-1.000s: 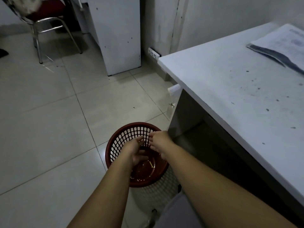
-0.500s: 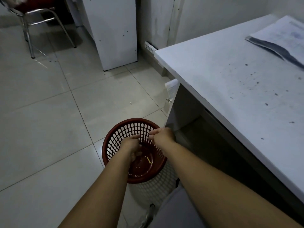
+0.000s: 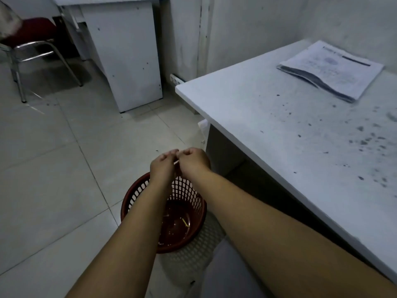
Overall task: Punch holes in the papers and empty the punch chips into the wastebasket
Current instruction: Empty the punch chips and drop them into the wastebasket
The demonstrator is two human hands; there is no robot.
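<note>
I count one round red-brown plastic mesh wastebasket (image 3: 189,203) on the tiled floor (image 3: 53,168), beside the near left corner of the white speckled bench (image 3: 290,134), and one stack of printed white papers (image 3: 330,69) at the bench's far right edge. A second, white mesh basket (image 3: 193,250) stands just behind the red one. My two hands are together above the wastebasket's far rim: my left hand (image 3: 162,166) and right hand (image 3: 192,162) are both curled, fingertips touching, with a thin pale sliver (image 3: 176,162) showing between them; I cannot tell what it is. Half a second ago my hands were down inside the wastebasket's mouth; now they are raised above the rim. The wastebasket's dark bottom holds a few pale chips and one yellow strip (image 3: 185,223).
</note>
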